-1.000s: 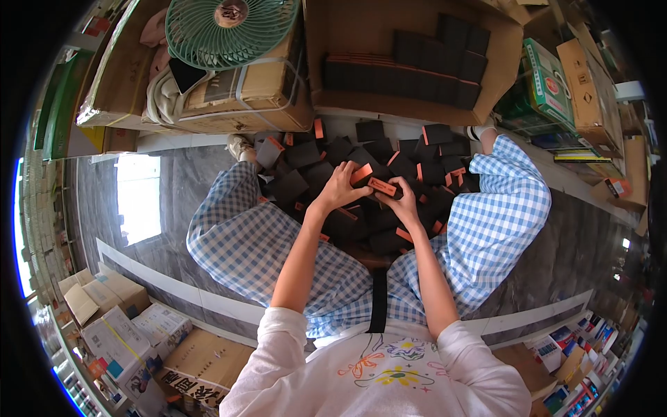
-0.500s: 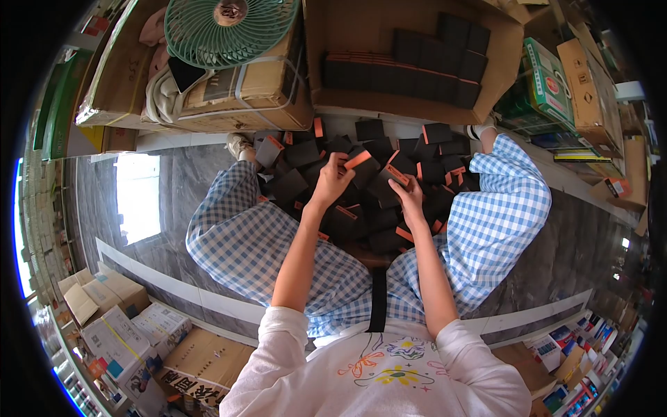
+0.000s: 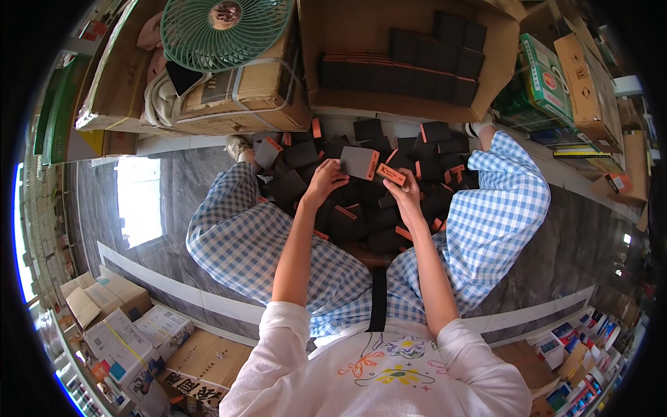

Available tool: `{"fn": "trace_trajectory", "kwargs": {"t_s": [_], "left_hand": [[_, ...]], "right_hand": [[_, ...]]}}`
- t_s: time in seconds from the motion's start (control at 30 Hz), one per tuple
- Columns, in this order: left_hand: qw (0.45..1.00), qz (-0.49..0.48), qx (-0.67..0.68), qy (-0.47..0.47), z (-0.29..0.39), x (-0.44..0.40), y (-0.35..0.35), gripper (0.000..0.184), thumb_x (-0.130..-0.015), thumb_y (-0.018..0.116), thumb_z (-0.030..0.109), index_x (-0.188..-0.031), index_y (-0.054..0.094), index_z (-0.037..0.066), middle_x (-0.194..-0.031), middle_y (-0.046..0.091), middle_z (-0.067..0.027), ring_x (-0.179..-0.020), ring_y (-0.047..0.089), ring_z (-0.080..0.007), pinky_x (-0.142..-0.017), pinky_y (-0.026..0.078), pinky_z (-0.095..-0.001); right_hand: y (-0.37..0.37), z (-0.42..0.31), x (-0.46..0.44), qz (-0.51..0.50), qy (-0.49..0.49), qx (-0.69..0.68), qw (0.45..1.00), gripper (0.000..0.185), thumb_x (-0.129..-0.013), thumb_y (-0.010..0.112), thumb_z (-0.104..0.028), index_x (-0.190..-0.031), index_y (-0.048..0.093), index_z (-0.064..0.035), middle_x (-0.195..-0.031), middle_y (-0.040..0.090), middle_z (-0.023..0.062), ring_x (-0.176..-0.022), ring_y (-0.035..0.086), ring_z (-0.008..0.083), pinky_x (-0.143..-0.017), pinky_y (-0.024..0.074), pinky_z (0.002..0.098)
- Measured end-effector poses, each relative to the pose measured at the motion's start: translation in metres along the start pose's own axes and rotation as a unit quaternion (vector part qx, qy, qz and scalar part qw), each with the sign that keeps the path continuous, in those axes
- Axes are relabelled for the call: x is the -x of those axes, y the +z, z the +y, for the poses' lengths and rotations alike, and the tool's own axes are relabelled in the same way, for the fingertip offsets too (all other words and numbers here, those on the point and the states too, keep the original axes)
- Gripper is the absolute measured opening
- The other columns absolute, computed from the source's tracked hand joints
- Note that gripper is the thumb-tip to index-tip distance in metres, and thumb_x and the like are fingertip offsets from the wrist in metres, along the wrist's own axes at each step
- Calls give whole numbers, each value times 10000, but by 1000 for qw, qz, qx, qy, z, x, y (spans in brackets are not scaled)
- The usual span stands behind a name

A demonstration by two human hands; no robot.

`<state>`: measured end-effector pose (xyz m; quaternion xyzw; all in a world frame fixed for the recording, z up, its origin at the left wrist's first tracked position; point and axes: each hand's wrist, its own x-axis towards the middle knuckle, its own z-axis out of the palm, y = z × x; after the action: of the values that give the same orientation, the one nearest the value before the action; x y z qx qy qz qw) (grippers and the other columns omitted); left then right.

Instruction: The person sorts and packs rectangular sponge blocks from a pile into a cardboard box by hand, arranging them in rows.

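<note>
My left hand (image 3: 326, 181) is closed on a flat black box (image 3: 356, 163), its broad dark face turned up and an orange printed edge facing right. Close beside it, my right hand (image 3: 408, 193) grips an orange-sided box (image 3: 391, 174) with dark lettering on its orange side. The two boxes are almost end to end; I cannot tell whether they touch. Below both hands, between my legs, spreads a loose pile of similar black boxes (image 3: 287, 185), lying at many angles, some showing orange edges.
Beyond the pile, a large open carton (image 3: 410, 104) holds rows of black boxes. A green fan (image 3: 226, 59) stands on a strapped carton (image 3: 253, 104) at upper left. A green box (image 3: 549, 80) is at right. More cartons (image 3: 205, 361) lie at lower left.
The box in my left hand has turned to show its broad face and moved closer to the right-hand one. My right hand has tilted its box so the orange side faces up.
</note>
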<state>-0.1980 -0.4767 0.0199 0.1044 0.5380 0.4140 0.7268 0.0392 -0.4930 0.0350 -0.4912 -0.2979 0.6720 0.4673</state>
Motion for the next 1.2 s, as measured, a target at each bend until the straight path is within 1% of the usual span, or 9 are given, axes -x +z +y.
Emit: {"fn": "trace_trajectory", "kwargs": {"t_s": [0.07,0.23,0.3,0.53,0.6,0.73,0.9,1.13,1.2], "left_hand": [[998,-25,-65,7,-3,3,9,245,-953,485,300,-1076,508,90,-983,551,-83,-902,581,-214,-871,476,-387],[987,-18,-157,16,-7,0,14,332,-983,454,298,-1214,490,62,-1079,560,-92,-959,587,-191,-877,492,-336],[981,-32,-189,21,-6,2,15,345,-987,451,245,-1271,463,51,-1125,558,-98,-998,586,-189,-894,492,-322],[982,-64,-137,112,-15,5,17,277,-982,448,146,-1244,476,60,-1138,555,-89,-1024,578,-180,-903,490,-333],[949,-107,-259,145,-13,4,17,273,-959,438,54,-1227,483,71,-1123,558,-77,-1030,571,-173,-894,486,-319],[970,-147,-167,94,-1,18,22,334,-896,494,-13,-1221,486,67,-1139,542,-68,-1029,565,-174,-875,484,-303],[933,-167,-255,193,-1,28,32,522,-764,693,14,-1237,476,55,-1211,500,-76,-1057,564,-167,-820,501,-301],[903,-111,-350,224,-3,30,37,515,-761,721,69,-1221,493,24,-1120,558,-105,-1010,600,-183,-814,505,-312],[808,-49,-478,340,3,33,42,425,-790,691,92,-1174,539,-7,-1054,586,-125,-960,622,-225,-808,513,-326]], "right_hand": [[0,-2,2,-1,35,-34,999,325,-785,744,-62,-1037,538,-78,-957,532,-13,-903,529,76,-800,431,220],[9,-15,7,3,46,-53,997,334,-780,744,-49,-1041,538,-77,-929,516,-24,-907,523,60,-791,431,203],[7,-12,6,1,46,-56,997,341,-774,750,-50,-1041,539,-78,-919,517,-25,-909,523,61,-802,430,210],[11,-3,7,-36,37,-2,999,361,-749,764,-47,-1032,541,-63,-946,561,-8,-920,529,82,-842,418,231],[10,0,7,-35,30,10,999,361,-747,766,-50,-1028,540,-64,-945,564,-7,-918,533,84,-841,419,232],[5,0,7,-11,43,-3,999,361,-747,773,-71,-1024,541,-65,-953,572,-6,-914,538,88,-833,426,241],[6,0,4,-9,11,57,998,358,-745,779,-91,-1019,550,-75,-946,577,-9,-908,542,88,-826,427,243],[6,6,4,26,8,105,994,355,-735,788,-105,-1004,559,-73,-922,585,-11,-884,553,96,-795,440,253],[3,9,4,3,-17,154,988,356,-728,790,-109,-998,561,-70,-923,584,0,-887,554,108,-793,441,261]]}}
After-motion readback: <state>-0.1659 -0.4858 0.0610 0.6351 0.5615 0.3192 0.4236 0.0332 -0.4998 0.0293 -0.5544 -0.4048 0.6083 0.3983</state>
